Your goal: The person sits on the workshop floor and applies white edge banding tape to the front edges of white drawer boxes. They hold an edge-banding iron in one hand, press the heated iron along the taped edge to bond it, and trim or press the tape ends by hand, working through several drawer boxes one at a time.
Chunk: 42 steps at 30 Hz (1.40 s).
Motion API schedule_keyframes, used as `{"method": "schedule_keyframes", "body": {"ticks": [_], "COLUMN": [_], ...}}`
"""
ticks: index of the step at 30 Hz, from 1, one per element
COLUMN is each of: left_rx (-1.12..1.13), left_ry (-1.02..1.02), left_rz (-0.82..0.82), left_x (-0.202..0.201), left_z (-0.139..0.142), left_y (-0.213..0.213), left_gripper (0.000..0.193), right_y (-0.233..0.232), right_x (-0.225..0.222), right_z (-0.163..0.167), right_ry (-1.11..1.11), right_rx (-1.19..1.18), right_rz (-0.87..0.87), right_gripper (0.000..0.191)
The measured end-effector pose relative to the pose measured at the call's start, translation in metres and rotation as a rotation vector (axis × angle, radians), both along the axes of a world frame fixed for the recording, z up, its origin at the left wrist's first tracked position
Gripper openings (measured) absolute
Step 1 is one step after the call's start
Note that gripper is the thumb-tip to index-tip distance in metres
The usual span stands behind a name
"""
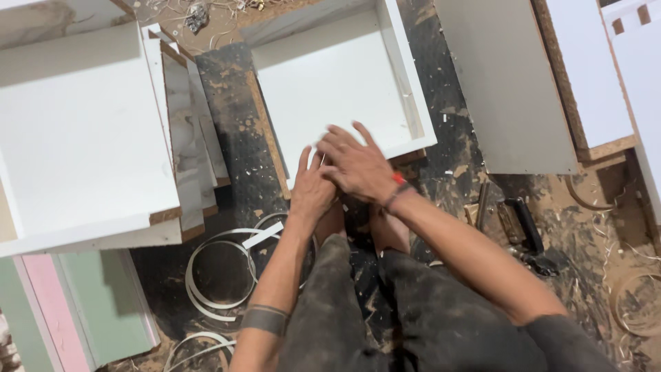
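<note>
With your left hand [311, 191] and right hand [358, 167] spread-fingered, pressing the white laminated drawer box's [344, 83] near edge, its raw chipboard could splinter your palms.

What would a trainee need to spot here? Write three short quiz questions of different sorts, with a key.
1. True or false: both hands are at the near edge of the white drawer box.
2. Which lies on the floor by the person's left forearm? A) a coil of white edge strip B) a hammer C) a paint can
3. Fill in: the right hand lies partly over the ____ hand.

Key
1. True: they meet at its front edge.
2. A: the coil of white edge strip lies loose on the dusty floor.
3. Left. Whether either hand grips something cannot be told.
</note>
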<state>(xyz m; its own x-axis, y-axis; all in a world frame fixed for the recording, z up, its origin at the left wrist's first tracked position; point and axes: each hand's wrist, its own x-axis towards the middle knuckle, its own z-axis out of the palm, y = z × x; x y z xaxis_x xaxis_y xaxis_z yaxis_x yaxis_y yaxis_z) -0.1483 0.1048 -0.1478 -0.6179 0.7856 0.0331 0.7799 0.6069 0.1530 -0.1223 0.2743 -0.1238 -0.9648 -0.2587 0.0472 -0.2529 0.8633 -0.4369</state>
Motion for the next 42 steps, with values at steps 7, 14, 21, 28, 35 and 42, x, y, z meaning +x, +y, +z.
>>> {"method": "schedule_keyframes", "body": {"ticks": [7,14,21,28,35,42], "left_rx": [0.105,0.143,0.286,0.223,0.081,0.155], "left_ry": [-0.080,-0.064,-0.119,-0.049,-0.009,0.109], "left_rz": [0.098,0.195,0.239,0.177,0.189,-0.096], "left_x": [-0.006,-0.009,-0.005,-0.005,0.004,0.007], "left_z": [-0.004,0.025,0.009,0.019,0.018,-0.013], "left_y": [-0.014,-0.045,-0.042,-0.038,-0.038,0.059], "left_gripper": [0.071,0.067,0.060,0.051,0.071,0.073], "right_y": [0.077,0.107,0.058,0.014,0.108,0.102], "right_x": [-0.003,0.006,-0.006,-0.009,0.023,0.022], "right_z": [-0.025,-0.022,-0.010,-0.016,-0.009,-0.015], "right_ry": [0.187,-0.078,0.075,-0.081,0.083,0.163], "right_rx": [0.343,0.288,0.359,0.204,-0.047,0.003], "right_rz": [0.062,-0.029,-0.054,0.128,-0.314,-0.259], "right_gripper": [0.069,0.057,0.065,0.061,0.053,0.051]}}
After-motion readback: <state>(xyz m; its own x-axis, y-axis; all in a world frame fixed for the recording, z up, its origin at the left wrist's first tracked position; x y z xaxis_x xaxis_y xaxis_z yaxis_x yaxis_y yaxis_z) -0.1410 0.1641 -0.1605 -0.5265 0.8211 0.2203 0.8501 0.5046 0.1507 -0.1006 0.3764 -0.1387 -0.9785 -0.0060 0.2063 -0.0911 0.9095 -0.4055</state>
